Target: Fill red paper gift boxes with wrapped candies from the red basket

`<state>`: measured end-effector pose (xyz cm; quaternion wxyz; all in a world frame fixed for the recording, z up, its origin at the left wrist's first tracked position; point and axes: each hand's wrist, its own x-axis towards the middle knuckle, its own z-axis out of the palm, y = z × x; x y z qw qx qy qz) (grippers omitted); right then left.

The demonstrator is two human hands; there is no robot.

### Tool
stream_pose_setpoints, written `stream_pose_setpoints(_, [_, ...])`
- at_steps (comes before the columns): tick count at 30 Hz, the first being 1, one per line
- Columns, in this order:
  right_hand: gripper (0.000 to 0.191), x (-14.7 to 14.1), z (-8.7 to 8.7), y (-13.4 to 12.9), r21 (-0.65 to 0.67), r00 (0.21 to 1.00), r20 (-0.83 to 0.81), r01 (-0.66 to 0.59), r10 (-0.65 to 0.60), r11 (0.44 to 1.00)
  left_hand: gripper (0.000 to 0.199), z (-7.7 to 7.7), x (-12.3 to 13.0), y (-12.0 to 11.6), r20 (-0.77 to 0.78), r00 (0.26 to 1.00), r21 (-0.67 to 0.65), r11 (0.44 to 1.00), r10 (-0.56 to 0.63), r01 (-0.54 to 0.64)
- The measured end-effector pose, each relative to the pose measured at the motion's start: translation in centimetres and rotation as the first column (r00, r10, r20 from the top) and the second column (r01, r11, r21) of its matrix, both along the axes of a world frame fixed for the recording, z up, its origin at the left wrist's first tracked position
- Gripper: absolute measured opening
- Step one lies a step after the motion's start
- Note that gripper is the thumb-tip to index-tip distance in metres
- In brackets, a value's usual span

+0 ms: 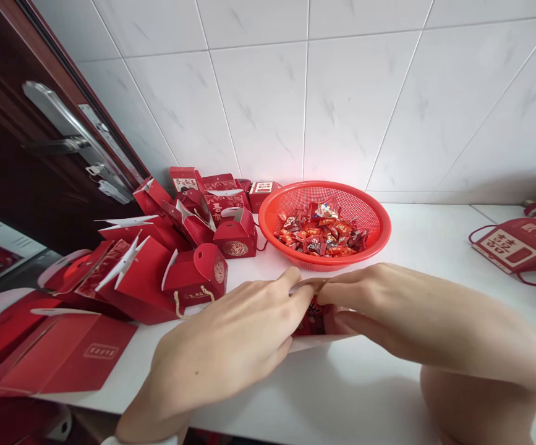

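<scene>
Both hands meet over a small open box (326, 339) on the white tabletop, and they cover most of it. Red, dark-printed wrapped sweets (313, 316) show inside. My left hand (240, 340) is closed at the box's left and far edge, with thumb and fingers pinched together. From the right, my right hand (379, 309) pinches at the far edge, its lower fingers by the right wall. The fingertips nearly touch. Just beyond them sits a red plastic colander (374, 232) holding many wrapped sweets (326, 232).
Several red gift boxes (142, 278) crowd the left side of the white table (365, 395), some with open flaps. Another red box (511, 247) with a cord handle lies at the right. A tiled wall (258, 99) stands behind, and a dark door (8, 136) at left.
</scene>
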<state>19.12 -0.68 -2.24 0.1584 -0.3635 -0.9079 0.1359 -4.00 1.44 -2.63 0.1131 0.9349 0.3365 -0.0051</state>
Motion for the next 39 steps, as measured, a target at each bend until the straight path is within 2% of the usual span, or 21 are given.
stream_pose_setpoints(3, [0.021,1.2,2.1,-0.6,-0.031,0.998,-0.057,0.002,-0.004,1.0,0.04,0.5,0.1,0.9,0.037,0.999,0.003,0.999,-0.032,0.032])
stream_pose_setpoints(6, [0.02,3.0,3.4,-0.9,0.036,0.989,-0.132,0.065,-0.06,0.997,0.04,0.9,0.3,2.7,0.093,0.993,-0.01,0.998,-0.068,0.07])
stream_pose_setpoints(10, [0.018,4.9,3.7,-0.5,0.105,0.969,-0.216,0.148,-0.122,0.983,0.043,0.9,0.7,5.5,0.149,0.985,-0.05,0.995,-0.084,0.092])
stream_pose_setpoints(14, [0.021,5.6,3.6,0.7,0.057,0.934,-0.3,0.22,-0.193,0.974,0.045,0.4,1.1,7.5,0.171,0.981,-0.13,0.984,-0.095,0.118])
stream_pose_setpoints(17, [0.026,6.1,3.1,1.8,-0.003,0.906,-0.341,0.265,-0.25,0.964,0.041,0.2,1.2,8.3,0.18,0.982,-0.188,0.978,-0.06,0.094])
stream_pose_setpoints(20, [0.033,6.3,1.2,2.9,-0.096,0.894,-0.342,0.274,-0.29,0.957,0.037,-0.1,1.1,8.7,0.177,0.984,-0.225,0.972,-0.022,0.062])
stream_pose_setpoints(24, [0.056,5.8,-3.1,3.2,-0.226,0.884,-0.331,0.266,-0.331,0.937,0.034,-0.2,1.0,9.0,0.179,0.984,-0.213,0.976,-0.011,0.05])
stream_pose_setpoints(26, [0.053,5.1,-5.3,2.7,-0.28,0.863,-0.365,0.258,-0.351,0.925,0.035,-0.2,1.0,9.0,0.192,0.981,-0.207,0.977,-0.02,0.06])
stream_pose_setpoints(29, [0.046,3.7,-7.7,2.0,-0.289,0.759,-0.493,0.319,-0.426,0.902,0.045,0.0,1.0,8.8,0.214,0.975,-0.246,0.962,-0.064,0.118])
stream_pose_setpoints(32, [0.04,2.6,-9.2,1.7,-0.308,0.643,-0.603,0.359,-0.473,0.881,0.07,0.1,0.9,8.5,0.252,0.961,-0.296,0.937,-0.113,0.188])
stream_pose_setpoints(34, [0.037,2.0,-9.9,1.8,-0.332,0.56,-0.665,0.372,-0.494,0.867,0.077,0.0,0.9,8.5,0.284,0.953,-0.302,0.933,-0.106,0.194])
stream_pose_setpoints(37, [0.038,1.4,-10.9,2.0,-0.371,0.431,-0.737,0.386,-0.521,0.845,0.074,-0.3,1.0,8.7,0.285,0.957,-0.304,0.942,-0.05,0.14])
stream_pose_setpoints(39, [0.037,1.0,-11.4,2.0,-0.386,0.374,-0.763,0.391,-0.527,0.836,0.064,-0.4,1.2,9.0,0.278,0.96,-0.283,0.953,-0.024,0.106])
